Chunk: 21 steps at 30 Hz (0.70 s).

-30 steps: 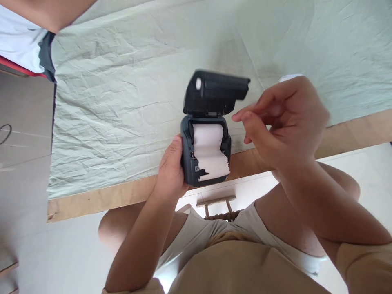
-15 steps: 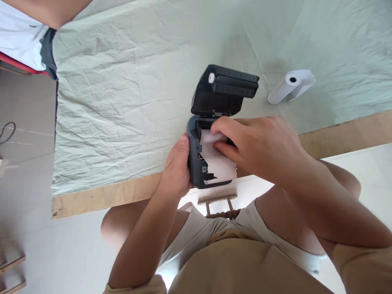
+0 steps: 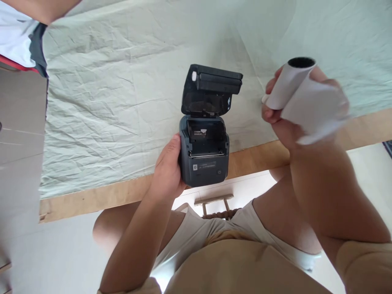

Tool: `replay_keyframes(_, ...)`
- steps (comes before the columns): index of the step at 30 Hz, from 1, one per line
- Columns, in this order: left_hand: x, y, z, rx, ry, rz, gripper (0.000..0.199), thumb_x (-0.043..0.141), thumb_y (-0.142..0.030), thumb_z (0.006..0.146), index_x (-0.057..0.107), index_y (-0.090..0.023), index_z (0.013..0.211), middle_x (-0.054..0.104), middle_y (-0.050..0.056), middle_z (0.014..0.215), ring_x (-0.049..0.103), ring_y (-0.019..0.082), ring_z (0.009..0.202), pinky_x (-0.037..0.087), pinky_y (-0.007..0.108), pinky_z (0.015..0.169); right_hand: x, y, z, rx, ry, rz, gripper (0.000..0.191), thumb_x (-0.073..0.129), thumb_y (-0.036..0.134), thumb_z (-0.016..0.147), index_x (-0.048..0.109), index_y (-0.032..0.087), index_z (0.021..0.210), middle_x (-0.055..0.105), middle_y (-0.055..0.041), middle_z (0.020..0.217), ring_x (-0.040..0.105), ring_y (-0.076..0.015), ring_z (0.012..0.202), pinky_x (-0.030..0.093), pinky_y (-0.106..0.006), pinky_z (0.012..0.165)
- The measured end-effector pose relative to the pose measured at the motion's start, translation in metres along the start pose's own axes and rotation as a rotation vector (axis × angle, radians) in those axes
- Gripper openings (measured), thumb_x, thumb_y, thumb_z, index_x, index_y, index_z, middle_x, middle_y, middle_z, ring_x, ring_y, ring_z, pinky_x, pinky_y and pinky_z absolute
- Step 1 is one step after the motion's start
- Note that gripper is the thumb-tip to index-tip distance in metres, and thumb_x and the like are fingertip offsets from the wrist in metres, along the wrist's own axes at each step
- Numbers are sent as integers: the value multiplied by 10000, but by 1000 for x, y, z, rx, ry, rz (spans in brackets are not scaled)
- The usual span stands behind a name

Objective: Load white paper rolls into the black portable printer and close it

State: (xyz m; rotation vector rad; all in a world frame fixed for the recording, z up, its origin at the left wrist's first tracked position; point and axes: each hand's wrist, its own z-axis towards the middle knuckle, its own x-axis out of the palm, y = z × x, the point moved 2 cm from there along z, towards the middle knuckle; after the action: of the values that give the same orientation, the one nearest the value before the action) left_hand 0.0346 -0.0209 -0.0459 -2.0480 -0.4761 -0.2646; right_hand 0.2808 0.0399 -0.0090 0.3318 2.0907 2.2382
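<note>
A dark grey portable label printer [image 3: 205, 171] is held at the table's front edge by my left hand [image 3: 168, 167], which is wrapped round its left side. The printer's black lid [image 3: 211, 83] stands open, and its compartment holds no roll. To the right, my right hand [image 3: 288, 126] grips a white paper roll [image 3: 288, 83] with a wide dark core facing up. A loose flap of paper [image 3: 315, 108] hangs from it, slightly blurred. A small white edge shows beside the fingers; what it belongs to is mostly hidden behind my hand.
A wrinkled pale green cloth [image 3: 107, 102] covers the table, with a bare wooden strip [image 3: 94, 196] along the front. At the upper left, another person's arm [image 3: 45, 8] leans in. A wooden stool rung [image 3: 214, 200] shows below the table edge.
My right hand has left the printer and moved right; the paper in the compartment is gone, and a roll is now in that hand. My left hand still holds the printer.
</note>
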Motion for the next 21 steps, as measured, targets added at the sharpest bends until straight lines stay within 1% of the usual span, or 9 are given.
replay_keyframes(3,0,-1,0,-19,-25,10,447,776,-674,1010,790,-228,979,826,31,801,910,335,959,781,452,798,1,-18,2,55,69,-9,339,807,480,703,654,280,930,680,-13,879,602,-151,590,377,-308,463)
replay_keyframes(5,-1,-2,0,-45,-54,31,455,778,-678,1008,793,-224,976,819,25,787,907,323,885,781,451,764,2,-24,-1,57,142,-27,269,761,389,722,639,280,935,683,-10,892,600,-151,621,392,-308,490)
replay_keyframes(7,-2,-2,0,-57,-70,33,466,788,-688,998,799,-223,978,814,21,778,902,316,848,781,452,751,1,-27,-3,40,184,-49,221,728,374,773,620,283,942,651,-3,871,578,-157,654,399,-306,510)
replay_keyframes(9,-1,-2,0,-45,-64,14,464,801,-687,989,805,-223,985,817,23,784,905,321,892,786,456,786,-3,-30,-4,-8,158,-128,221,755,401,834,607,280,944,602,4,843,547,-157,691,408,-300,535)
replay_keyframes(13,3,-3,0,8,-37,-13,423,843,-644,968,800,-224,963,847,32,840,905,337,1072,784,454,904,-11,-33,-5,-106,125,-406,454,914,489,882,512,282,853,474,33,730,482,-150,661,430,-317,553)
replay_keyframes(15,4,-3,0,34,-28,-12,411,844,-631,969,792,-224,944,861,36,869,896,340,1134,778,450,943,-11,-35,-8,-152,149,-484,517,881,591,937,482,282,823,452,33,685,489,-161,634,435,-335,550)
replay_keyframes(17,4,-4,0,48,-30,-9,399,847,-619,971,790,-226,933,865,33,872,894,333,1149,774,441,961,-9,-35,-10,-250,162,-555,557,810,703,976,488,279,810,493,18,688,511,-172,643,453,-356,575)
replay_keyframes(19,4,-4,-1,47,-35,-11,387,859,-611,964,798,-230,928,855,20,841,902,317,1101,776,424,943,-8,-36,-12,-358,136,-623,596,730,795,1000,506,278,806,535,2,709,535,-185,668,485,-383,617)
replay_keyframes(21,3,-4,-2,42,-30,-18,384,860,-611,967,804,-234,921,844,8,811,908,295,1018,779,405,908,-8,-37,-12,-421,75,-665,611,651,851,1020,529,283,831,566,-8,725,561,-200,680,514,-412,652)
